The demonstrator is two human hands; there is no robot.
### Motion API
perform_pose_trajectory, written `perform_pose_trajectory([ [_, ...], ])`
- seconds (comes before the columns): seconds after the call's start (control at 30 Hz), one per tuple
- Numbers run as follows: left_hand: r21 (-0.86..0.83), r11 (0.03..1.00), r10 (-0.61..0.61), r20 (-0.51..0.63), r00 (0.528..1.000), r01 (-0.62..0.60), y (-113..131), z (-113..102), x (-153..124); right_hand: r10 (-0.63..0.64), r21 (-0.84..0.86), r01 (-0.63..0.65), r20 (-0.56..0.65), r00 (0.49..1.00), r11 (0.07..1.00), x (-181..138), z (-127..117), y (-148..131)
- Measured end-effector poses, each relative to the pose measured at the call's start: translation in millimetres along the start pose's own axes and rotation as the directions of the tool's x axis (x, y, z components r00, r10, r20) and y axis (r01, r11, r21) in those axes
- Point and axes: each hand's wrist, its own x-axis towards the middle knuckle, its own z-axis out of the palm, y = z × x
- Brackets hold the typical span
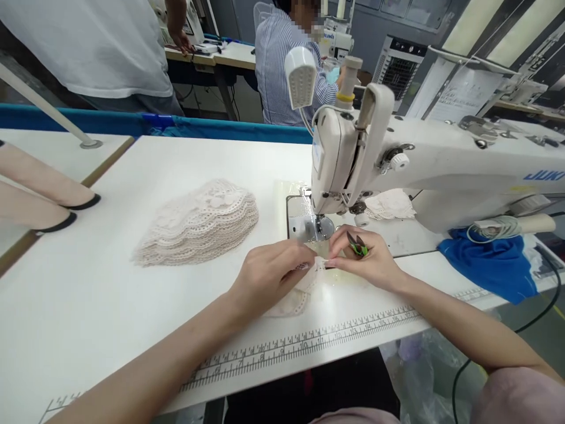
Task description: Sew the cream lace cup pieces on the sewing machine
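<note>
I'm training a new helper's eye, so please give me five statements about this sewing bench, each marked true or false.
1. The left hand is touching a lace piece. True.
2. The left hand holds the snips. False: the right hand holds the snips.
3. The lace stack lies left of the machine. True.
4. The ruler runs along the table's far edge. False: the ruler runs along the near edge.
5. The blue cloth lies right of both hands. True.

A white table [79, 312] carries a lace stack [205, 221], a sewing machine [445, 150] and a blue cloth [489, 265].
</note>
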Motion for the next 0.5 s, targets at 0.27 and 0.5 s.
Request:
perform_pose_trajectory([
  [0.27,0.162,0.959,0.246,-0.054,0.968,-0.234,3,-1,-1,-0.106,-0.025,0.109,0.089,0.990,0.994,-3,-1,-8],
  [0.5,0.207,0.934,0.305,-0.033,0.952,-0.292,4,-6,-1,-0.207,-0.177,0.205,0.007,0.978,0.963,-5,-9,-4],
])
